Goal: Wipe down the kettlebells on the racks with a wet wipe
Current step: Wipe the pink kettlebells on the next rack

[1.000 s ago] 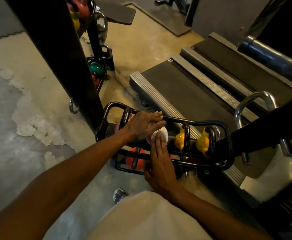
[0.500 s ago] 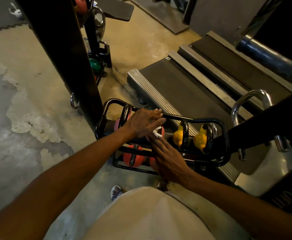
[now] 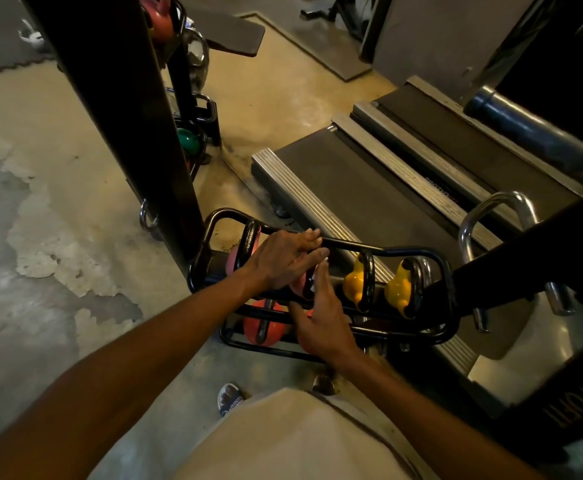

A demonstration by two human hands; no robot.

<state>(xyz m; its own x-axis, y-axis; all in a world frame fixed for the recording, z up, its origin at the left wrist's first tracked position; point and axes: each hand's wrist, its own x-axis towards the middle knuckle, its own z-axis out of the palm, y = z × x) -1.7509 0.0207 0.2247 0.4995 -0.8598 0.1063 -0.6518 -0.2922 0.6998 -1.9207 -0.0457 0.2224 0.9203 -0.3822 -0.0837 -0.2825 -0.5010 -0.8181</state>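
Hands meet at frame centre over the rack [image 3: 435, 254]: the left hand [image 3: 284, 259] lies flat-fingered on a pink kettlebell [image 3: 300, 284], the right hand [image 3: 321, 317] presses straight fingers beside it. Wipe barely shows; work it fully around the handle.

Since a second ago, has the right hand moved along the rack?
Yes. The right hand slid toward the yellow kettlebells, covering the wipe, judged against the rack.
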